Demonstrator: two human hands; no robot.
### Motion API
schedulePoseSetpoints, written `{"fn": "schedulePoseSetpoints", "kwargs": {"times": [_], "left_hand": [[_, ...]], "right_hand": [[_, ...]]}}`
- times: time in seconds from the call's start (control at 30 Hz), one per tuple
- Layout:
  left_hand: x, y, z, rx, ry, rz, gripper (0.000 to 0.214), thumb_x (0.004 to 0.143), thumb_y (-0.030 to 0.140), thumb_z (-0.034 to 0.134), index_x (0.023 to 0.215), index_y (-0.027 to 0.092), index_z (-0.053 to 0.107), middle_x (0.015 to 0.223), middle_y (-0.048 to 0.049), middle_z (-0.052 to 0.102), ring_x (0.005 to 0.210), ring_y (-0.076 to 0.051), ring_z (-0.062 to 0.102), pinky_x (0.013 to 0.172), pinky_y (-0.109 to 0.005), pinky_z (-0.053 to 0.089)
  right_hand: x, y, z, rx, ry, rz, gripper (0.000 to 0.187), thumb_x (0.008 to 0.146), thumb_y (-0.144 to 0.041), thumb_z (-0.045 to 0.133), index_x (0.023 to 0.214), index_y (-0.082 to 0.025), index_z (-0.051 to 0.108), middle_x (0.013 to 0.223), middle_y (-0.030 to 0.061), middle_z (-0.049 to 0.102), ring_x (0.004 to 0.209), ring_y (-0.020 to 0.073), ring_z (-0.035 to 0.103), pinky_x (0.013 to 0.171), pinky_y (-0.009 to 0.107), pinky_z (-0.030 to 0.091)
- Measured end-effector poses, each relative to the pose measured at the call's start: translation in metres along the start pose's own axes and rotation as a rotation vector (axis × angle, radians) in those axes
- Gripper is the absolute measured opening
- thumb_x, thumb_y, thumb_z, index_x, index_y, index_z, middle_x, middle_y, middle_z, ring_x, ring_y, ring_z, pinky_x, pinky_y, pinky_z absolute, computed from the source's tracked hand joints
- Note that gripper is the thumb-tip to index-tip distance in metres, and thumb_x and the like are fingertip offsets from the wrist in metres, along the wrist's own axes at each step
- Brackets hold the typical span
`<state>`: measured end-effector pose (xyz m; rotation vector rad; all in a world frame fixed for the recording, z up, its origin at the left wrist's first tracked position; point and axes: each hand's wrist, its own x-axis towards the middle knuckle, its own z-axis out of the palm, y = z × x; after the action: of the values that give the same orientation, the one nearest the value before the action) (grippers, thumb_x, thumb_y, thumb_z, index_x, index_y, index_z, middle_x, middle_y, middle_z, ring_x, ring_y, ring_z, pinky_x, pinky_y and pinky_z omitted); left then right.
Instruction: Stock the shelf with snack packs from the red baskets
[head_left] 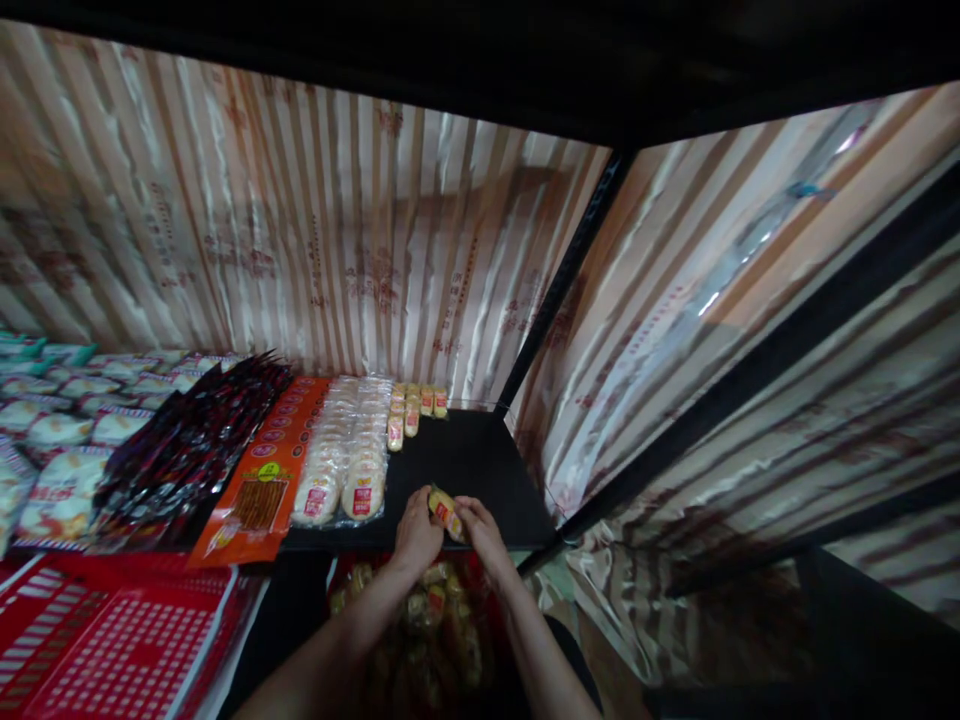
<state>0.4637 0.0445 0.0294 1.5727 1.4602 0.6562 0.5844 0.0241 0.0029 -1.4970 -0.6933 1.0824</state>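
Observation:
Between my two hands is a small yellow snack packet [444, 513] with a red label, held just over the front edge of the black shelf [465, 455]. My left hand [418, 530] grips its left end and my right hand [480, 530] grips its right end. Below my forearms sits a red container with several like yellow packets [427, 605] in it, partly hidden by my arms. On the shelf, a group of the same small packets [412, 413] stands in short rows at the back, beside clear-wrapped round white crackers [364, 490].
Left along the shelf lie an orange snack bag [259, 490], a pile of dark shiny packets [191, 450] and several white bags [64, 490]. A red plastic basket [135, 640] is at the lower left. A black metal post [562, 270] rises at the shelf's back right corner, before striped curtains [300, 220].

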Motion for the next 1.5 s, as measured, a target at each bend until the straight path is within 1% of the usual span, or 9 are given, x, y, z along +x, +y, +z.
{"fn": "schedulePoseSetpoints", "kwargs": {"times": [0.1, 0.2, 0.43, 0.63, 0.73, 0.87, 1.0, 1.27, 1.5], "left_hand": [[-0.001, 0.0, -0.01, -0.023, 0.009, -0.045, 0.053, 0.075, 0.009, 0.048, 0.128, 0.007, 0.043, 0.135, -0.0166, 0.046, 0.117, -0.019, 0.05, 0.103, -0.027, 0.031], [-0.001, 0.0, -0.016, -0.07, 0.018, -0.065, 0.053, 0.076, 0.01, 0.047, 0.129, 0.011, 0.042, 0.132, -0.0149, 0.05, 0.102, -0.016, 0.059, 0.097, -0.025, 0.037], [-0.001, -0.01, -0.01, -0.167, 0.003, 0.04, 0.052, 0.075, 0.006, 0.044, 0.125, 0.018, 0.046, 0.115, -0.0082, 0.061, 0.084, -0.011, 0.063, 0.085, -0.023, 0.045], [-0.001, -0.02, 0.0, -0.229, 0.033, 0.011, 0.048, 0.076, 0.008, 0.046, 0.123, 0.017, 0.047, 0.098, -0.0054, 0.065, 0.073, -0.009, 0.062, 0.074, -0.021, 0.048], [0.002, -0.02, 0.001, -0.25, 0.047, 0.001, 0.044, 0.077, 0.011, 0.047, 0.12, 0.019, 0.048, 0.093, -0.003, 0.065, 0.07, -0.009, 0.061, 0.072, -0.022, 0.049], [0.009, -0.023, 0.004, -0.256, 0.08, -0.024, 0.038, 0.078, 0.016, 0.049, 0.115, 0.019, 0.048, 0.085, -0.0012, 0.064, 0.068, -0.009, 0.061, 0.069, -0.021, 0.049], [0.016, -0.031, 0.013, -0.297, 0.147, -0.012, 0.03, 0.078, 0.018, 0.049, 0.108, 0.017, 0.045, 0.081, -0.0008, 0.063, 0.067, -0.01, 0.062, 0.067, -0.021, 0.049], [0.027, -0.032, 0.014, -0.289, 0.237, 0.005, 0.018, 0.077, 0.024, 0.049, 0.092, 0.019, 0.041, 0.079, -0.0032, 0.062, 0.068, -0.013, 0.062, 0.065, -0.024, 0.05], [0.046, -0.034, 0.016, -0.201, 0.181, -0.04, 0.029, 0.08, 0.021, 0.04, 0.108, 0.015, 0.044, 0.086, -0.0058, 0.065, 0.078, -0.015, 0.065, 0.074, -0.028, 0.05]], "right_hand": [[-0.012, -0.011, 0.004, 0.217, -0.085, 0.103, 0.019, 0.063, -0.028, 0.063, 0.08, -0.02, 0.058, 0.064, -0.0027, 0.064, 0.054, 0.0122, 0.061, 0.048, 0.02, 0.046], [-0.019, -0.021, 0.004, 0.311, -0.155, 0.184, 0.019, 0.069, -0.027, 0.059, 0.085, -0.017, 0.059, 0.066, 0.0015, 0.067, 0.056, 0.0134, 0.065, 0.045, 0.017, 0.045], [-0.018, -0.032, 0.003, 0.276, -0.1, 0.251, 0.021, 0.082, -0.028, 0.049, 0.089, -0.012, 0.06, 0.068, 0.0073, 0.07, 0.05, 0.013, 0.065, 0.034, 0.012, 0.037], [-0.018, -0.04, 0.006, 0.231, -0.065, 0.274, 0.032, 0.081, -0.043, 0.055, 0.089, -0.012, 0.061, 0.06, 0.006, 0.067, 0.045, 0.0116, 0.062, 0.037, 0.014, 0.04], [-0.017, -0.04, 0.008, 0.275, -0.034, 0.233, 0.032, 0.078, -0.044, 0.06, 0.092, -0.015, 0.06, 0.062, 0.0031, 0.067, 0.047, 0.0095, 0.062, 0.042, 0.014, 0.043], [-0.01, -0.032, 0.015, 0.338, -0.019, 0.132, 0.033, 0.063, -0.034, 0.075, 0.087, -0.017, 0.06, 0.062, -0.0019, 0.066, 0.05, 0.006, 0.058, 0.048, 0.013, 0.044], [0.0, -0.019, 0.028, 0.359, 0.025, 0.05, 0.039, 0.054, -0.033, 0.08, 0.081, -0.018, 0.057, 0.064, -0.0041, 0.064, 0.053, 0.0064, 0.057, 0.051, 0.015, 0.044], [0.016, -0.009, 0.051, 0.17, -0.017, -0.091, 0.037, 0.057, -0.034, 0.073, 0.085, -0.018, 0.055, 0.068, -0.001, 0.065, 0.065, 0.0132, 0.061, 0.066, 0.024, 0.046], [0.046, -0.007, 0.054, 0.126, -0.011, -0.109, 0.036, 0.057, -0.033, 0.068, 0.088, -0.017, 0.056, 0.071, 0.0005, 0.066, 0.066, 0.0144, 0.062, 0.066, 0.025, 0.047]]}}
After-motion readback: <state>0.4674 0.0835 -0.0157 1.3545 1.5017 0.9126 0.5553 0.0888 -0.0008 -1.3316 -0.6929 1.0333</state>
